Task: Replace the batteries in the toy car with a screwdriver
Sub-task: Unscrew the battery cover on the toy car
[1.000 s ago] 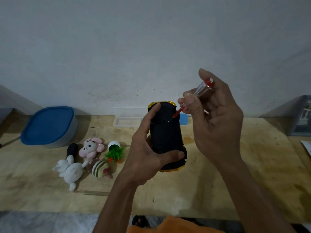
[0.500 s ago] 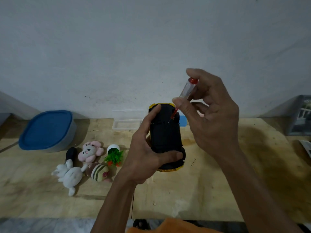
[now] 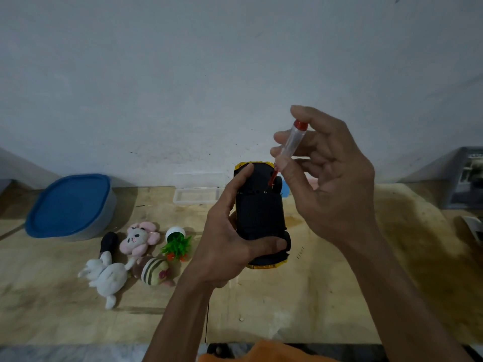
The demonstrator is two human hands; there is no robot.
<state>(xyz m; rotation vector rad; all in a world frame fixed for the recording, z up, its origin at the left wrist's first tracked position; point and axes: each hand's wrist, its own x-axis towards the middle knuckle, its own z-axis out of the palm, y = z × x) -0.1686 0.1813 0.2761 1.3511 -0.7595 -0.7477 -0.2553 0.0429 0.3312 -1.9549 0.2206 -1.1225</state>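
A left hand point(image 3: 224, 246) grips an upturned black, yellow-trimmed plastic toy car point(image 3: 260, 218) (underside up) while the right hand's point(image 3: 332, 184) fingers pinch a clear-handled, red-capped screwdriver point(image 3: 288, 147) against it.

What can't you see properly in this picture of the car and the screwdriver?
Head view only:
- The screw: too small, under the screwdriver tip.
- The toy car top side: faces away.
- The car's left side: covered by the left hand.
- The screwdriver's grip: partly wrapped by the right hand.
- The grey box: cut off at the right edge.
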